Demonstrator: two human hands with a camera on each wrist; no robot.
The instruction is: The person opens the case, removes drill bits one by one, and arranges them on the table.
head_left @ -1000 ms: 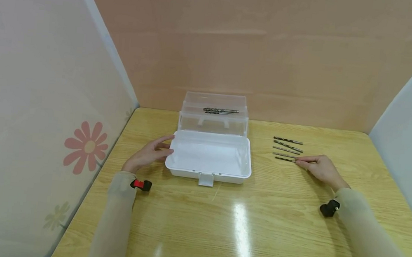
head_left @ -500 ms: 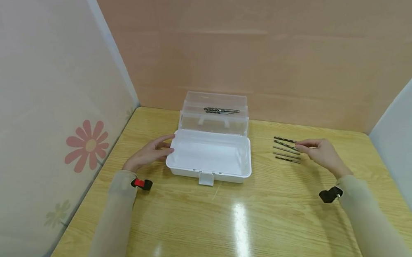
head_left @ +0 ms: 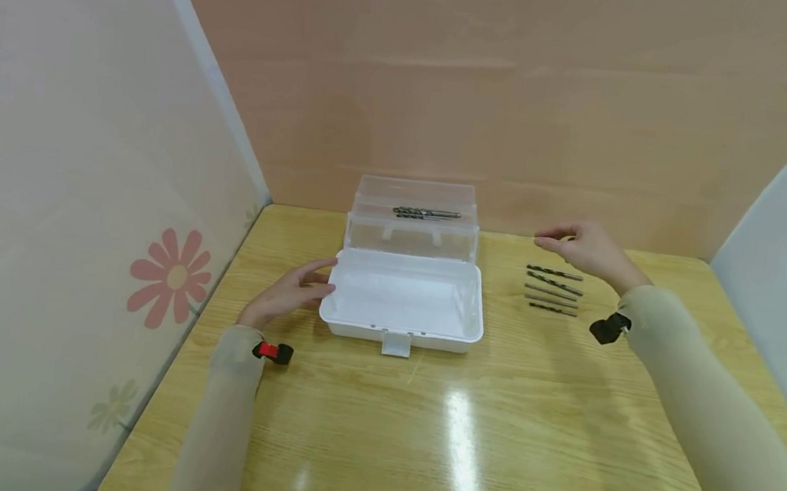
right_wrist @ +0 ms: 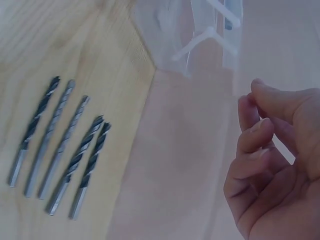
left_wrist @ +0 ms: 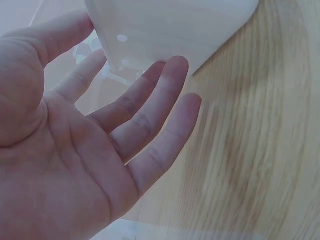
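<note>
A white plastic box [head_left: 399, 331] stands open mid-table, its clear upper tray [head_left: 409, 235] raised behind it with two drill bits [head_left: 427, 213] inside. My left hand [head_left: 312, 279] lies flat with straight fingers against the box's left side [left_wrist: 165, 25]; the palm [left_wrist: 125, 130] is bare. Several drill bits [head_left: 551, 291] lie in a row on the table right of the box. My right hand [head_left: 567, 245] hovers above and just behind that row, fingers loosely curled [right_wrist: 260, 145], nothing between them. The right wrist view shows the bits [right_wrist: 60, 145] lying apart from the hand.
The wooden table [head_left: 460, 442] is walled by a peach panel at the back and pale panels on both sides. The box's latch [head_left: 395, 345] juts toward me. Small cameras sit on both wrists [head_left: 272, 352] [head_left: 606, 329].
My right hand has lifted off the nearest bit in the row and moved back and up past the far end. The bits stay in place. The left hand has not moved.
</note>
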